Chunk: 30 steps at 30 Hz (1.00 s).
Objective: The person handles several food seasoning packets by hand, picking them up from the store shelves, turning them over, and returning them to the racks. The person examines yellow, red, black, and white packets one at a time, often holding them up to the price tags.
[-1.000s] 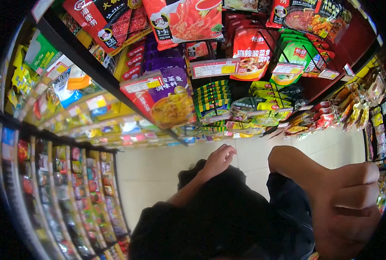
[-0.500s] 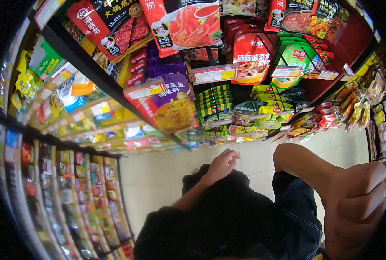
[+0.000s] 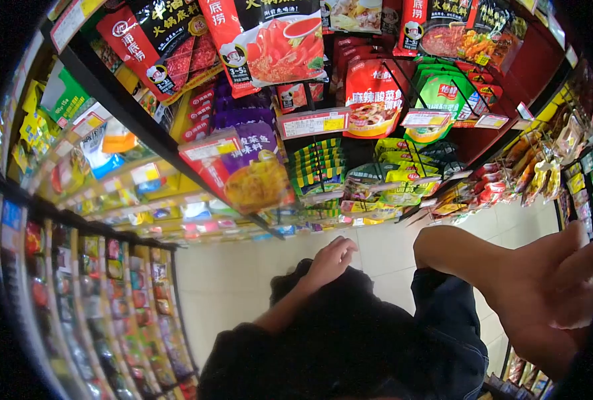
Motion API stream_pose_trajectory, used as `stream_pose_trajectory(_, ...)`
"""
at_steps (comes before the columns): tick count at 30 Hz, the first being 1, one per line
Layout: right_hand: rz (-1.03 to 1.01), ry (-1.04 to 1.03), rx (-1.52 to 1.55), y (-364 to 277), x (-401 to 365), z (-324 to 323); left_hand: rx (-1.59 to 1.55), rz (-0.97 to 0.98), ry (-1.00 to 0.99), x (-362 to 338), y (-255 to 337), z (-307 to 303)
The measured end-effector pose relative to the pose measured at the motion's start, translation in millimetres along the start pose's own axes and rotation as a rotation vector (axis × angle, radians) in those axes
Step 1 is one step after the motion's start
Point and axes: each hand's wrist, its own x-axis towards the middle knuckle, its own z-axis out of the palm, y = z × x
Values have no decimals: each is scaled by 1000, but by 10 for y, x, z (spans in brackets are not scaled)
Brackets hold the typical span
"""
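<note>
My left hand (image 3: 333, 260) hangs low in front of my dark clothing, above the pale floor. Its fingers are loosely bent and slightly apart, with nothing visible in them. My right hand (image 3: 550, 287) is large at the right edge, close to the camera, with the forearm bent up. Its fingers are partly curled but loosened, and I see no object in it; the fingertips are dim. Both hands are apart from the shelf goods. Ahead hang a red seasoning pouch (image 3: 373, 99), a green pouch (image 3: 443, 100) and a purple pouch (image 3: 255, 167).
A black-edged shelf with price tags (image 3: 315, 123) crosses the top, carrying red hotpot-base packets (image 3: 273, 50). More packaged goods (image 3: 103, 293) fill racks on the left. Hanging snack packs (image 3: 510, 173) line the right. Tiled floor (image 3: 390, 250) shows between the shelves and my body.
My right hand's fingers have uncurled from a tight fist. The shelves and my body have shifted slightly left in view. My left hand keeps its loose pose.
</note>
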Motion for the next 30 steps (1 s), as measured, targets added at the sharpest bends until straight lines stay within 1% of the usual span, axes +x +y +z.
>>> stream_pose_trajectory(2, -5, 12, -5, 6, 3, -7, -14, 21, 17, 14, 12, 7)
stream_pose_trajectory(13, -71, 112, -78, 59, 37, -75, -34, 4, 36, 2, 9, 45)
stream_pose_trajectory(15, -101, 151, -127, 101, 61, -135, -15, -26, 24, 2, 54, 24)
stream_pose_trajectory(18, -172, 229, -249, 190, 125, -276, 10, 53, 41, -13, -37, 71)
stream_pose_trajectory(20, -255, 271, -373, 232, 160, -344, -9, 39, 38, -14, 3, 65)
stream_pose_trajectory(22, -310, 298, -420, 224, 239, -249, -20, 27, 24, -14, 7, 72)
stream_pose_trajectory(23, -201, 361, -264, 164, 225, -193, -25, 28, 32, -13, 5, 83)
stream_pose_trajectory(25, -63, 358, -180, 141, 221, -290, -32, 25, 51, -14, -12, 103)
stream_pose_trajectory(26, -34, 298, -255, 128, 205, -536, -47, 27, 52, -8, -21, 119)
stream_pose_trajectory(28, -165, 230, -607, 207, 158, -546, -69, 19, 52, -12, -39, 123)
stream_pose_trajectory(29, -195, 239, -598, 242, 107, -554, -28, 104, 82, -9, -65, 125)
stream_pose_trajectory(30, -176, 258, -470, 252, 61, -485, -9, 86, 80, -25, -103, 118)
